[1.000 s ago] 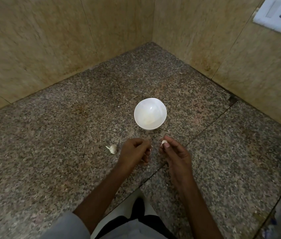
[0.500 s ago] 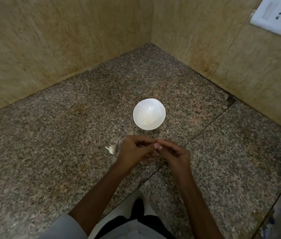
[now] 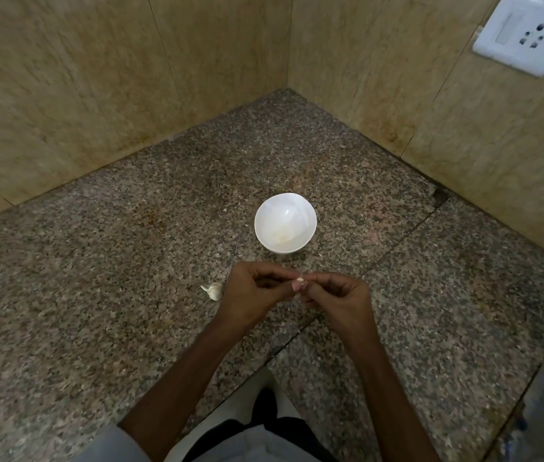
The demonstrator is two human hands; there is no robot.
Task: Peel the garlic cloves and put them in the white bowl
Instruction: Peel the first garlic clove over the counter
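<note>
A small garlic clove (image 3: 300, 280) is pinched between the fingertips of my left hand (image 3: 253, 294) and my right hand (image 3: 340, 296), which meet just in front of the white bowl (image 3: 310, 225). Only a sliver of the clove shows between the fingers. The bowl stands on the granite counter (image 3: 130, 295) and holds a few pale pieces at its bottom. A second clove (image 3: 214, 291), still in its papery skin, lies on the counter just left of my left hand.
The counter fits into a corner of two beige tiled walls (image 3: 97, 78). A white socket plate (image 3: 524, 35) is on the right wall. The counter's front edge runs below my forearms, and a seam crosses the stone diagonally.
My hands were apart with the clove in the right fingertips; they have come together, and both now pinch the clove.
</note>
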